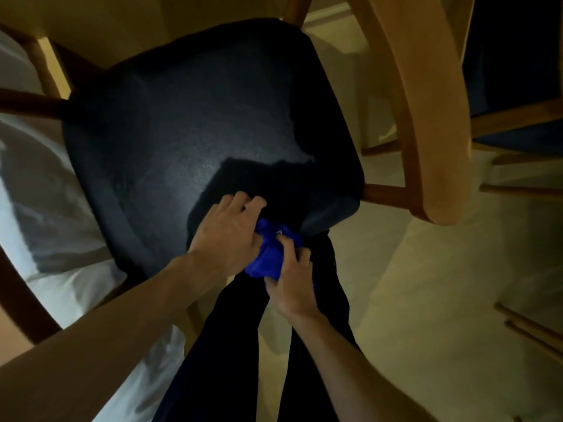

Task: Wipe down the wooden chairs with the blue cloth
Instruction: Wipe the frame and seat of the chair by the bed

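Note:
A wooden chair with a dark blue padded seat (195, 123) fills the middle of the view, its curved wooden armrest (426, 117) at the right. A bunched blue cloth (268, 254) sits at the seat's near edge, between both hands. My left hand (228, 233) lies over the seat edge with fingers spread, its thumb side against the cloth. My right hand (292, 284) grips the cloth from below, fingers curled into it.
A second wooden chair (518, 123) with a dark seat stands at the right. White bedding (45, 208) lies at the left. My dark trouser legs (320, 300) stand below the seat on pale tiled floor (441, 300). Wooden slats (530, 330) show at the far right.

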The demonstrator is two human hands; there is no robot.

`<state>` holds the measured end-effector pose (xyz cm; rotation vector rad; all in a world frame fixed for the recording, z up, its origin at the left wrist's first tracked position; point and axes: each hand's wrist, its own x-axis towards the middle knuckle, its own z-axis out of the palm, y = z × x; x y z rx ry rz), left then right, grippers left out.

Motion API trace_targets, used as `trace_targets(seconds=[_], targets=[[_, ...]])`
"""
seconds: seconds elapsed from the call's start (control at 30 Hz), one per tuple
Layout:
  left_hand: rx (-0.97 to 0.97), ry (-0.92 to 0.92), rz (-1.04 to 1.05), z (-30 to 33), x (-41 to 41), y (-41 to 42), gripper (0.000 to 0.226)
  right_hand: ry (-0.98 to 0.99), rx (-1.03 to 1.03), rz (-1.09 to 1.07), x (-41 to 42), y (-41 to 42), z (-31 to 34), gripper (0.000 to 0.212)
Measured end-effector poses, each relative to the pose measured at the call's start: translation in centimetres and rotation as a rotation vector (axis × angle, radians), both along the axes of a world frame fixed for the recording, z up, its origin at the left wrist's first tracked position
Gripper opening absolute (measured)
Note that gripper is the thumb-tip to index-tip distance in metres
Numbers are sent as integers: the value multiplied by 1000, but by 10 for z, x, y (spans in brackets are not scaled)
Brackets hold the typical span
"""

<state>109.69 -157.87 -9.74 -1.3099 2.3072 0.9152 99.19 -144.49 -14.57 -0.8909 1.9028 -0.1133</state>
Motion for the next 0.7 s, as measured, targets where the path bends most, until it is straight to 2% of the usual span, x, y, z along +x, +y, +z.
trace_targets(seconds=[0.1, 0.17, 0.3, 0.37, 0.43, 0.5, 0.57, 0.7], targets=[[12, 8, 78, -6, 11, 8, 52, -11, -106, -125, -4, -2, 3, 84], [9, 29, 107, -8, 20, 12, 52, 85, -204, -156, -26, -8, 10, 82], [-2, 39, 103, -11, 32, 24, 52, 588, -414, -145, -81, -47, 17, 85], [-5, 43, 94, -11, 35, 29, 52, 746, -387, -65, -85, -63, 10, 85], [-10, 42, 105, -9, 36, 34, 52, 710, -240, -15, -70, -67, 1, 86], [-7, 40, 134, -7, 35, 38, 51, 624, -118, -86, -56, -65, -9, 83], [1, 46, 181, -6, 34, 40, 49, 554, -115, -147, -49, -64, -12, 78], [45, 15, 349, -6, 42, 37, 44, 442, -125, -55, -18, -50, -6, 78]])
